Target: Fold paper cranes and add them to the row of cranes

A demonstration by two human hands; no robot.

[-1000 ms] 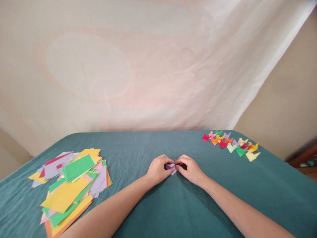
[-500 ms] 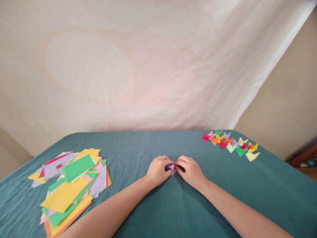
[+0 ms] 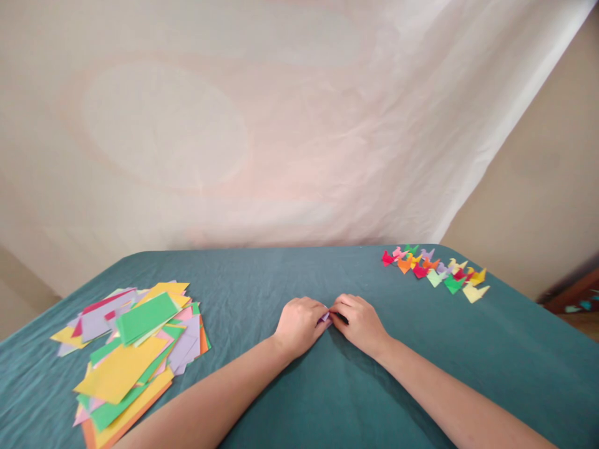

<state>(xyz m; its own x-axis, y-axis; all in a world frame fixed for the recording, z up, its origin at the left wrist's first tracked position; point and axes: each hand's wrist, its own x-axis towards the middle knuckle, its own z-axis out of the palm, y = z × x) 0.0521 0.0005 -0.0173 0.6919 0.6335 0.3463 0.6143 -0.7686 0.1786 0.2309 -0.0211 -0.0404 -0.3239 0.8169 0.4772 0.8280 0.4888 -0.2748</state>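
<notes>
Between my two hands, just above the middle of the table, is a small folded piece of purple paper (image 3: pixel 326 316). My left hand (image 3: pixel 302 323) pinches it from the left, fingers closed and covering most of it. From the right, the thumb and fingertips of my right hand (image 3: pixel 358 321) are closed on its other side. Only a small purple corner shows between the fingertips, so its folded shape is hidden.
A loose pile of coloured paper sheets (image 3: pixel 124 368) lies at the left on the green tablecloth (image 3: pixel 299 399). Several small folded paper birds (image 3: pixel 453 282) stand in rows at the back right. A pale cloth (image 3: pixel 281 125) hangs behind the table.
My left hand has turned slightly and closed further over the purple paper, so less of it shows. My right hand has hardly moved.
</notes>
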